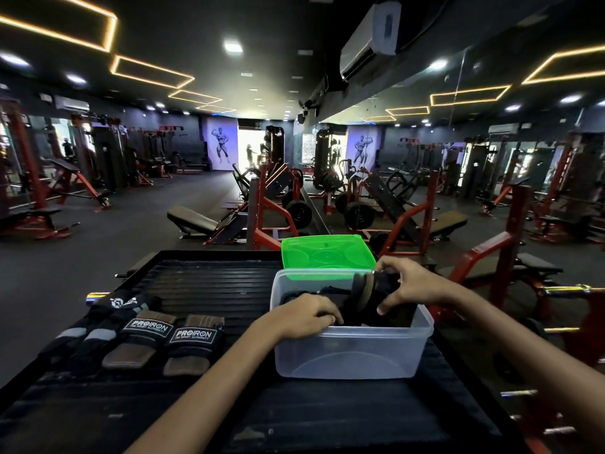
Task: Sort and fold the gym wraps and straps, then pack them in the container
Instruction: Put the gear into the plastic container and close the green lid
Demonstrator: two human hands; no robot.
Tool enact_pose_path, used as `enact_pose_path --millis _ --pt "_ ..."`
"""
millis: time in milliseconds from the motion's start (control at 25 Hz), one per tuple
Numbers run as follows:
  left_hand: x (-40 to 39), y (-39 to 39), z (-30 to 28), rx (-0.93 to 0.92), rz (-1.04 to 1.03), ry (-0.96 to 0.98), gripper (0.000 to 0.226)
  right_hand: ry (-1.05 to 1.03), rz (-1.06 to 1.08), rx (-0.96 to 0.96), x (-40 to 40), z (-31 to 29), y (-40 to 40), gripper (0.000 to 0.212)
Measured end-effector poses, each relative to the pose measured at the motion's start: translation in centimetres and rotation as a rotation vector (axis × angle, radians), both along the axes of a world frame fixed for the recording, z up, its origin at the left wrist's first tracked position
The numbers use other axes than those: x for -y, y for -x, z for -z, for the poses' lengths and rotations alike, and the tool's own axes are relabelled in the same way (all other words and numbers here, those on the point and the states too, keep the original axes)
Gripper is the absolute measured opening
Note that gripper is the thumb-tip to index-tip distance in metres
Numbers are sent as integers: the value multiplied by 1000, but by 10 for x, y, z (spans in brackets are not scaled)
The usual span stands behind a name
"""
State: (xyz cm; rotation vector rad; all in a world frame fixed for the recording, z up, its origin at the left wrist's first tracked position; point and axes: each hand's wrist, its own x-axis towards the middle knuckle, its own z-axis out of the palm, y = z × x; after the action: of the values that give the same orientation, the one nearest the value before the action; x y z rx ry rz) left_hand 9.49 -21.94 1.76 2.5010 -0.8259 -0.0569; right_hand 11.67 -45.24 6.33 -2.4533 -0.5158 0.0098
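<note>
Folded lifting strap [371, 288], soft, light and floppy, pinched end to end by right hand [412, 283] over clear container [353, 352]; best held across the fold. Left hand [307, 314] curled inside, pressing packed straps. More wraps [137, 335] left of both hands.

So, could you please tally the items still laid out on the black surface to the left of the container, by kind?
PROIRON grips with brown leather pads: 2
Black wraps with grey bands: 2
Total: 4

The contents of the clear container are too dark to count; both hands are inside it, the right hand holding a folded strap.
</note>
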Motion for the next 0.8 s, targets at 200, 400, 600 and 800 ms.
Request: enact_pose_path --millis 200,400,600,800 --pt "4 0 -2 61 27 -285 30 41 -200 -119 0 26 -8 42" --pt "8 5 7 216 -141 -258 18 179 -258 -223 1 37 -16 39" --pt "4 0 11 174 -125 -125 30 134 -291 -325 -6 43 -16 34" --pt "1 -6 12 115 -75 -98 31 -32 -172 -629 -3 31 -6 26"
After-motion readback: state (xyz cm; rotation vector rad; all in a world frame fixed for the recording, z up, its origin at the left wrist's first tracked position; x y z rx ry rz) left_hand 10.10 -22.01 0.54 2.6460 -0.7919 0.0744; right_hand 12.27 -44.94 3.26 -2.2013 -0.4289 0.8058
